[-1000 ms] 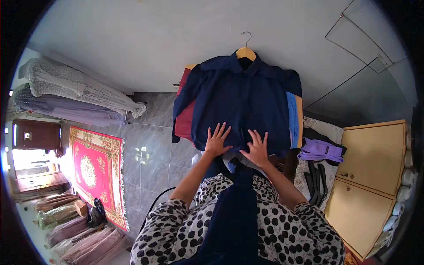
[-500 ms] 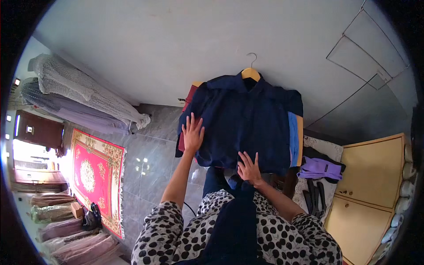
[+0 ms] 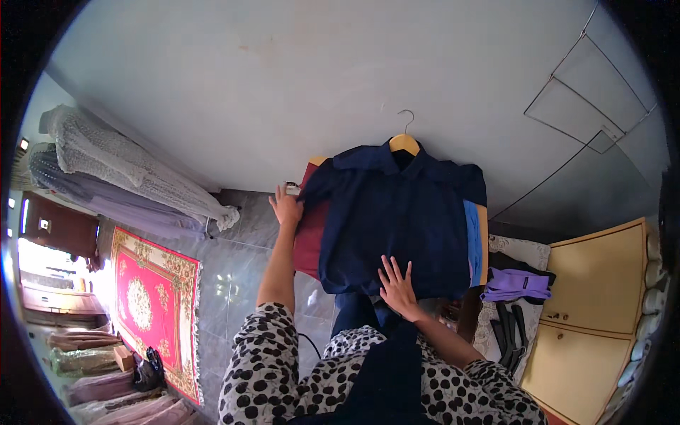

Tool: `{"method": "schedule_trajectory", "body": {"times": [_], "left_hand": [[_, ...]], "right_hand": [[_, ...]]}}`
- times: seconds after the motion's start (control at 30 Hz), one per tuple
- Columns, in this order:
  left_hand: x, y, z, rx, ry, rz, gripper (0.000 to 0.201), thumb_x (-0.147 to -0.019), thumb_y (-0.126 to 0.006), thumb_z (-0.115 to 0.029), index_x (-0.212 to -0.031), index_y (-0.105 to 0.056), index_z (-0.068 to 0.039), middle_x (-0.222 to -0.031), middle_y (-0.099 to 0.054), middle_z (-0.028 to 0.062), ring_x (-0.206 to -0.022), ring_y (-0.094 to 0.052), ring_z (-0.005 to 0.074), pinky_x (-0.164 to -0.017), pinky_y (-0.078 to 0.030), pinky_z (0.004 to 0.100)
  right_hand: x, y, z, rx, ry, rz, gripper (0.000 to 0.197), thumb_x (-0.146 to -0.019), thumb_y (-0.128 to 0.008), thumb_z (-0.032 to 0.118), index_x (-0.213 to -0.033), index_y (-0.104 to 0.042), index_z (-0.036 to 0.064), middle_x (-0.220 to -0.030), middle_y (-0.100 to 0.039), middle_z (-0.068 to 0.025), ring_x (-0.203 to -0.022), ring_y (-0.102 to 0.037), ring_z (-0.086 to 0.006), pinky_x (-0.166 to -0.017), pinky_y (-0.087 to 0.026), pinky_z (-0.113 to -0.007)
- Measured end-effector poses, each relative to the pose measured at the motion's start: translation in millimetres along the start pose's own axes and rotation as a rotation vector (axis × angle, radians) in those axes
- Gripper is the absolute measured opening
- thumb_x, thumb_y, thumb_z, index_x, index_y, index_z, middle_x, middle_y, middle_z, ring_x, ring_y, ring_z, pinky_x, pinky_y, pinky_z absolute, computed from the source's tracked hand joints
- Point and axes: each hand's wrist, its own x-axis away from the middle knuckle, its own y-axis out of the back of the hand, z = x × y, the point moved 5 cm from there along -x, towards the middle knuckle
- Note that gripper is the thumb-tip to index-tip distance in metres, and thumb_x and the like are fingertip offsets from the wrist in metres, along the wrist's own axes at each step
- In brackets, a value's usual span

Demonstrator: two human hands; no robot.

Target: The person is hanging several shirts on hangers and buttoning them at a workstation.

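A navy collared shirt (image 3: 375,227) lies spread out on a wooden hanger (image 3: 404,145) with a metal hook. My left hand (image 3: 286,208) is at the end of the shirt's left-side sleeve, its fingers apart and its thumb beside the dark cloth. Whether the thumb pinches the cuff is hard to see. Spread flat on the lower front of the shirt is my right hand (image 3: 399,290), holding nothing. Maroon cloth (image 3: 309,244) shows from under the shirt on the left. Blue cloth (image 3: 473,230) and a tan strip (image 3: 483,244) stick out on the right.
Purple folded cloth (image 3: 520,283) and black hangers (image 3: 508,329) lie on a patterned cover at the right, beside a yellow cabinet (image 3: 598,276). Lace garments (image 3: 120,163) hang at the left above a red rug (image 3: 152,304). A grey wall (image 3: 340,78) rises behind the shirt.
My left hand has moved up and left from the shirt's side to its sleeve end. The sleeve has shifted upward, baring more maroon cloth. My right hand stays on the lower front.
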Motion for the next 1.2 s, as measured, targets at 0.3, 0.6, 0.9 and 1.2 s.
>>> {"method": "schedule_trajectory", "body": {"times": [0.3,0.6,0.9,1.2], "left_hand": [[-111.1,77.8,13.7,0.051,-0.174,-0.097,0.036,-0.078,-0.072,-0.022,-0.113,-0.071,-0.018,-0.149,-0.042,0.0079,-0.144,-0.028,0.0295,-0.113,-0.025,0.0571],[27.3,15.9,-114.9,0.309,-0.488,-0.108,0.062,-0.09,-0.055,-0.016,-0.146,-0.033,-0.001,-0.155,-0.029,0.0185,-0.142,-0.031,0.0366,-0.111,-0.03,0.0531],[115.0,-59.7,-143.0,0.217,-0.5,0.177,0.069,-0.097,-0.047,-0.039,-0.154,-0.023,-0.009,-0.161,-0.021,0.0096,-0.148,-0.021,0.0295,-0.117,-0.02,0.0493],[101.8,-51.4,-87.6,0.075,-0.351,0.105,0.066,-0.099,-0.043,-0.041,-0.155,-0.022,-0.011,-0.161,-0.02,0.0073,-0.148,-0.019,0.0283,-0.117,-0.016,0.0518]], "right_hand": [[-13.1,6.0,14.1,0.01,-0.104,0.089,0.057,-0.08,-0.067,0.03,-0.129,-0.059,0.0012,-0.161,-0.014,-0.0143,-0.148,-0.015,-0.0318,-0.111,-0.015,-0.07],[-82.4,32.1,-53.9,-0.108,-0.478,-0.35,0.042,-0.09,-0.054,0.008,-0.132,-0.056,0.0082,-0.151,-0.037,-0.0129,-0.14,-0.033,-0.0346,-0.112,-0.015,-0.068],[-70.4,-22.5,-128.3,-0.031,-0.342,0.0,0.053,-0.1,-0.045,0.032,-0.149,-0.037,0.0131,-0.157,-0.03,-0.0107,-0.143,-0.028,-0.0356,-0.115,-0.021,-0.057],[11.3,1.8,-230.8,0.182,-0.652,-0.104,0.061,-0.099,-0.045,0.041,-0.153,-0.03,0.0183,-0.161,-0.021,-0.0084,-0.147,-0.02,-0.0331,-0.114,-0.018,-0.062]]}}
